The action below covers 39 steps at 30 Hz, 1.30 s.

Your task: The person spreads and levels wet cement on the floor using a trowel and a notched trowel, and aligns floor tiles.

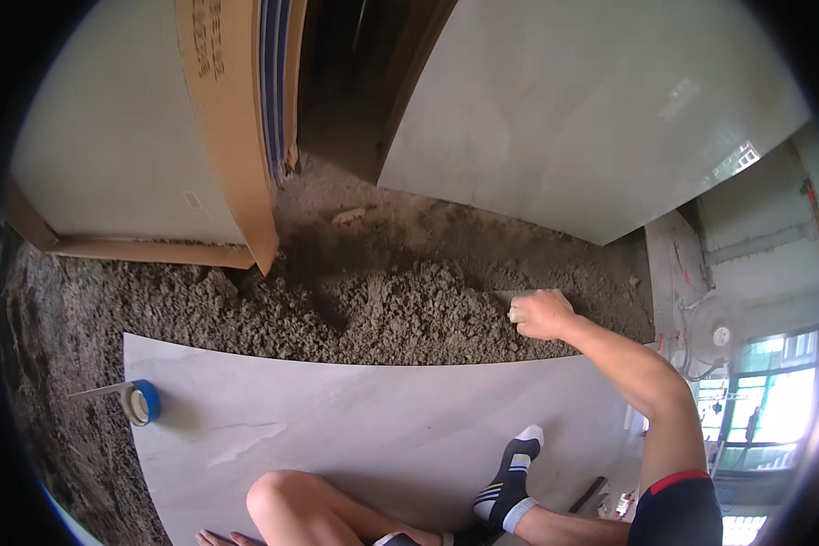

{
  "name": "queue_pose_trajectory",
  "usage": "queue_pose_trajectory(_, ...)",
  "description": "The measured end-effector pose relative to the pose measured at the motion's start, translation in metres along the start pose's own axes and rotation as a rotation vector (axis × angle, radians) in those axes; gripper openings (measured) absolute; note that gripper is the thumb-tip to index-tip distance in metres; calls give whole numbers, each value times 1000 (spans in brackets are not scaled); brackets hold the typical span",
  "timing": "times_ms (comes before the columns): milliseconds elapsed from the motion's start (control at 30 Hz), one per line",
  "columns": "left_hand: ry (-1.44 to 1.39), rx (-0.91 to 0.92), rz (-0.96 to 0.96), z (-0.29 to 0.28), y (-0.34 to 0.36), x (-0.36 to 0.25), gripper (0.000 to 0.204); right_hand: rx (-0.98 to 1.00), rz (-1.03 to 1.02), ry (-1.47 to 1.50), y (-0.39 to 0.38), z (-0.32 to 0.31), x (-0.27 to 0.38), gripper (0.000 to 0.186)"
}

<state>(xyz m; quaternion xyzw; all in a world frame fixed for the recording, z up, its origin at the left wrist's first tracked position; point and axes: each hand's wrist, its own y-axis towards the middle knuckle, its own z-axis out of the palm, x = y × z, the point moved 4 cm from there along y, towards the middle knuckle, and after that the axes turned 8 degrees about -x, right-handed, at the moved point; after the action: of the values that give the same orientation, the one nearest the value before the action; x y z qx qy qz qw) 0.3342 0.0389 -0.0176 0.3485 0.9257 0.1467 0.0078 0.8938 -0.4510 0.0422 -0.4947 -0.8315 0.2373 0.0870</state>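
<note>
Fingers [519, 317], right hand [544, 314], curled over mortar [409, 318]

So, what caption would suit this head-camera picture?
Right hand at a crumbly grey-brown heap, beside a pale slab bearing a blue roll.

left hand [231, 540] mostly cut off at lower edge

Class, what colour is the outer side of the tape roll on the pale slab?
The tape roll is blue outside, shown best in the head view.
</note>
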Motion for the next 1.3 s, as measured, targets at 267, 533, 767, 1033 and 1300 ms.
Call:
queue_pose_trajectory(267, 72, -166, 191, 8, 1, 4, 60, -66, -133, 149, 44, 5, 24, 23)
queue_pose_trajectory(533, -126, -351, 58, 23, 164, -15, 51, -89, -141, 161, 31, -10, 23, 34)
queue_pose_trajectory(767, -120, -134, 159, 37, 257, -78, 73, -330, -76, 184, -13, -45, -4, 23)
queue_pose_trajectory(1033, -338, -70, 112, 2, 104, -6, 78, -309, 48, 132, -44, -73, 21, 21)
queue_pose_trajectory(1300, -591, -41, 265, -109, -43, 43, 50, -221, -101, 199, -28, -132, 155, 28)
